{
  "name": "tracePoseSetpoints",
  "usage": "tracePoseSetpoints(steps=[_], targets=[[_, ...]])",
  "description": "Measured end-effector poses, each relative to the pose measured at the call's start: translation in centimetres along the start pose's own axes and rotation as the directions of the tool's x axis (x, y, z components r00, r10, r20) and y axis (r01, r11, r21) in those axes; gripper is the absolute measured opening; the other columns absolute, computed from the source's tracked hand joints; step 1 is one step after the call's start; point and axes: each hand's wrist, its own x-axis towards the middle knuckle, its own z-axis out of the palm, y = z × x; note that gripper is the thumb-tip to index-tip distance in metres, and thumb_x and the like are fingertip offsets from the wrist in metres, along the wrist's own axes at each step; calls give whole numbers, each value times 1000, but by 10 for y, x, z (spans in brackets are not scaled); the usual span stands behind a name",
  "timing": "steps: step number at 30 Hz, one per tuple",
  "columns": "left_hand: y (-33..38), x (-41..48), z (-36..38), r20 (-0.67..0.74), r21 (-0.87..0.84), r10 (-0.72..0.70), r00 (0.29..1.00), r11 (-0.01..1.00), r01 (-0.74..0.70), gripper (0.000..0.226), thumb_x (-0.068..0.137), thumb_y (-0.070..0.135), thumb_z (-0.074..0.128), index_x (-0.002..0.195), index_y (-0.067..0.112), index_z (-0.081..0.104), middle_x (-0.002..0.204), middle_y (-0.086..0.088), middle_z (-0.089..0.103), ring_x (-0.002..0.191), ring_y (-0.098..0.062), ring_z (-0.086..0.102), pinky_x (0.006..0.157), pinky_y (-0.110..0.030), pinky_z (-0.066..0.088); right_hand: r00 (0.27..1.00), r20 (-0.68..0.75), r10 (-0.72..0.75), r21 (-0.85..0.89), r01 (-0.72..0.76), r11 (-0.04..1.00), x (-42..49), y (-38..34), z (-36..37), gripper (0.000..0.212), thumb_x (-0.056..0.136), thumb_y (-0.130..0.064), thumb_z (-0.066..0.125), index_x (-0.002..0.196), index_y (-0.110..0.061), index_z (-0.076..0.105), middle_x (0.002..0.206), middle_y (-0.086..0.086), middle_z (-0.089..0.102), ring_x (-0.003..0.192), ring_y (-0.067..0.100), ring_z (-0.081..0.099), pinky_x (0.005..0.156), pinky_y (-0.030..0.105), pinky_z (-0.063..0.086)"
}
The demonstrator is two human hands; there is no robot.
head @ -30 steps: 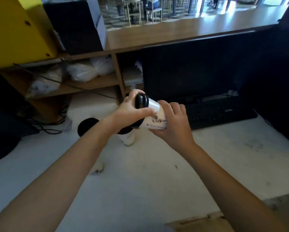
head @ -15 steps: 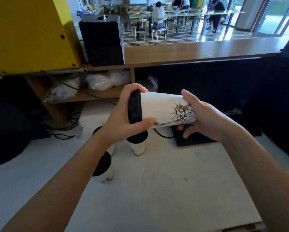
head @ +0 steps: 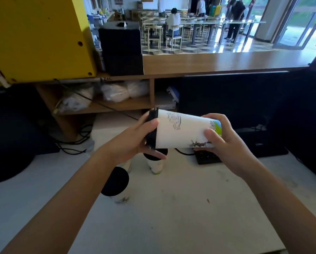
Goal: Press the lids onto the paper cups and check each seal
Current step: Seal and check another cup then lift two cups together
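Paper cup (head: 182, 132) held sideways above surface (head: 171, 208): left hand (head: 135, 143) pinching black lid (head: 152, 131), right hand (head: 221, 142) gripping base. Risk: excess squeeze buckling wall, breaking seal.

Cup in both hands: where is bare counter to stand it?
Free: the white counter between the forearms, near side of the lidded cups, and right toward the keyboard. Crowded: under the held cup, where those cups stand close together.
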Motion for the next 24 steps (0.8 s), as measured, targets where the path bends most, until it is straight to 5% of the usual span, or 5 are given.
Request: tracePoseSetpoints(steps=[5,9,12,15,24], targets=[[-3,3,2,-35,-53,-9,999,999,7,61,61,36,70,118,29,49,116,-4,62,93,-22,69,60,-36,55,979,118,-166,-228,190,955,-3,-9,-4,44,82,-17,59,117,-30,36,94,-44,47,89,-14,53,67,5,46],[-6,0,5,-84,44,108,991,993,-105,42,67,25,70,104,38,52,106,3,61,91,-22,69,56,-28,54,993,84,-85,-294,106,950,2,-9,-3,28,90,-38,46,116,-39,39,108,-23,49,88,-5,55,71,17,52],[-8,-3,12,-103,285,231,967,939,-194,49,70,27,69,109,42,45,109,5,54,95,-16,64,55,-21,53,996,-16,89,-203,-90,975,10,-10,0,29,99,-45,31,105,-28,53,93,-3,57,67,9,64,54,30,57],[-8,-6,17,-60,391,302,951,884,-256,60,66,34,72,115,42,39,108,13,52,96,-4,63,60,-24,55,988,-140,68,-213,-97,972,15,-7,2,33,99,-40,33,93,-15,54,74,0,55,51,10,59,35,27,43],[-18,-7,18,6,480,320,948,830,-283,68,65,35,73,119,47,33,112,15,49,99,-6,60,59,-23,55,971,-129,202,-109,-216,970,14,6,1,33,96,-40,37,93,-9,49,68,3,55,50,18,57,35,28,40]])
